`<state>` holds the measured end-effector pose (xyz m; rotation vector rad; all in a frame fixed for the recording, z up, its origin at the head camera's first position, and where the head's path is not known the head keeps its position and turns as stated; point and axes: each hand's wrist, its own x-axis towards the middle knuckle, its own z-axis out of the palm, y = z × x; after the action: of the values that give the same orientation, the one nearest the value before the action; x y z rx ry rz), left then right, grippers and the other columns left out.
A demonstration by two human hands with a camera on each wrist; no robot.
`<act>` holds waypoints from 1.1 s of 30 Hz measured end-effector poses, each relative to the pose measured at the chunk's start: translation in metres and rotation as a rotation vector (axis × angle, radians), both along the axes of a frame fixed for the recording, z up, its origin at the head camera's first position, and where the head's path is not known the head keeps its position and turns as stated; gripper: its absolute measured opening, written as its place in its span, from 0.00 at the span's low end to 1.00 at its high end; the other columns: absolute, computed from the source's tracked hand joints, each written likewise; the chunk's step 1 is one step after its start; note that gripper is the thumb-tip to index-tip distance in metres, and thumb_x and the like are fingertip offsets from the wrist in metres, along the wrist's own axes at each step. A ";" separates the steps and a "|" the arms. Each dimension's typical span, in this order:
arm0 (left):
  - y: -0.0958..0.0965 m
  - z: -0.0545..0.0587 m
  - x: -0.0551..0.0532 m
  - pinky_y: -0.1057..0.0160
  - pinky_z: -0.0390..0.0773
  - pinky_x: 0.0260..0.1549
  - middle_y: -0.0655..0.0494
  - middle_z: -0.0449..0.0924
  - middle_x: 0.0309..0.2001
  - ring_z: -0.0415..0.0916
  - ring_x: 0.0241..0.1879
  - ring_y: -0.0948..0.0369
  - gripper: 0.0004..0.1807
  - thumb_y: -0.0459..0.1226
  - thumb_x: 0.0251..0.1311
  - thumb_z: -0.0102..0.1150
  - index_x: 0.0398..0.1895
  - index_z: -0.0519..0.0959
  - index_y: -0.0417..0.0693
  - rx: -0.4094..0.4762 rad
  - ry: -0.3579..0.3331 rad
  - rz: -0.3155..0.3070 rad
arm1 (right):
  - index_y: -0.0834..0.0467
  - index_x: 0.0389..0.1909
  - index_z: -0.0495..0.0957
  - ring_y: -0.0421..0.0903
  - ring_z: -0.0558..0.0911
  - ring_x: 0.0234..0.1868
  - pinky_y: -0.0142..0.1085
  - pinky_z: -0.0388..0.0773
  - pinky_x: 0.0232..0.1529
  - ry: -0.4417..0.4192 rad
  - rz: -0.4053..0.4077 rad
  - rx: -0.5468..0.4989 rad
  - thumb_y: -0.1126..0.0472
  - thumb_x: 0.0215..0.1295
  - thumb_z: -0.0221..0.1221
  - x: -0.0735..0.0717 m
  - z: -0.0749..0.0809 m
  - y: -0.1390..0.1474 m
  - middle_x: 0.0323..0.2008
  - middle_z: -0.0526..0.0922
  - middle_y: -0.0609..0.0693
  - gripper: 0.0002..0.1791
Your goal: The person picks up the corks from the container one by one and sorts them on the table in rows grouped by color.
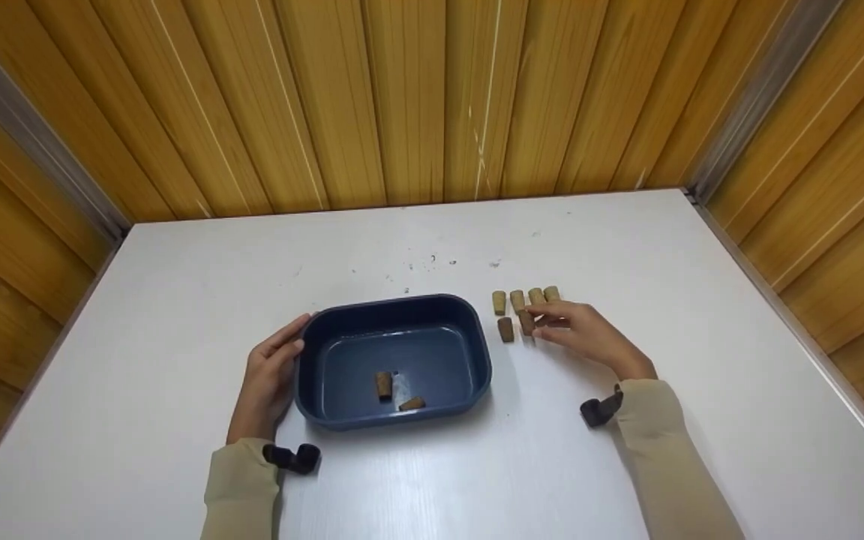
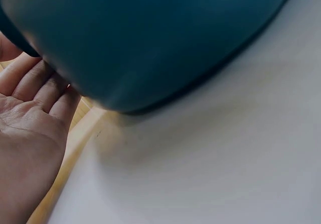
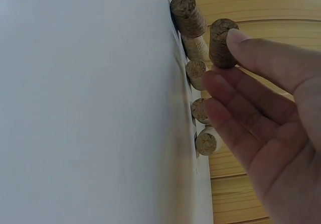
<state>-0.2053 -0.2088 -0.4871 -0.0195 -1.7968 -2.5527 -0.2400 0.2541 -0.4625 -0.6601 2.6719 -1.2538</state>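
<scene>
A dark brown cork stopper (image 3: 220, 45) is pinched between the thumb and fingers of my right hand (image 1: 586, 334), slightly off the table in the right wrist view. Close to its left stands another dark cork stopper (image 1: 505, 329). Behind them is a row of several lighter cork stoppers (image 1: 499, 302), partly hidden by the right hand. My left hand (image 1: 271, 367) rests against the left side of a dark blue basin (image 1: 394, 420), its fingers fairly straight along the outer wall (image 2: 125, 48). Inside the basin are two brown cork stoppers, one (image 1: 383, 385) near the middle and one (image 1: 412, 403) by the front wall.
The white table (image 1: 177, 300) carries the basin and the corks. Wood-patterned panels (image 1: 402, 105) close off its back and both sides. A small black camera (image 1: 601, 409) is strapped on the right wrist, another (image 1: 297, 458) on the left.
</scene>
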 end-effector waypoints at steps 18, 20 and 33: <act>0.000 0.000 0.000 0.73 0.72 0.59 0.64 0.83 0.50 0.75 0.57 0.69 0.21 0.23 0.63 0.47 0.56 0.78 0.42 0.040 -0.009 0.001 | 0.63 0.58 0.76 0.54 0.81 0.50 0.46 0.78 0.54 0.006 -0.046 0.099 0.65 0.62 0.62 -0.001 -0.003 -0.003 0.49 0.82 0.59 0.22; 0.000 0.000 0.000 0.73 0.72 0.59 0.64 0.83 0.50 0.75 0.57 0.70 0.21 0.23 0.63 0.47 0.56 0.78 0.42 0.040 -0.008 0.001 | 0.63 0.58 0.76 0.54 0.81 0.50 0.47 0.78 0.54 0.006 -0.048 0.104 0.65 0.62 0.62 -0.002 -0.004 -0.003 0.49 0.82 0.59 0.22; 0.001 0.001 0.000 0.75 0.71 0.59 0.64 0.83 0.50 0.75 0.57 0.71 0.22 0.23 0.62 0.48 0.60 0.72 0.32 -0.019 0.012 0.023 | 0.62 0.59 0.75 0.56 0.79 0.52 0.50 0.76 0.56 -0.002 -0.059 0.105 0.65 0.63 0.60 -0.001 -0.006 -0.004 0.51 0.81 0.60 0.22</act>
<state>-0.2058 -0.2080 -0.4865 -0.0142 -1.8059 -2.5151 -0.2414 0.2503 -0.4687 -0.5701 2.7520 -1.1178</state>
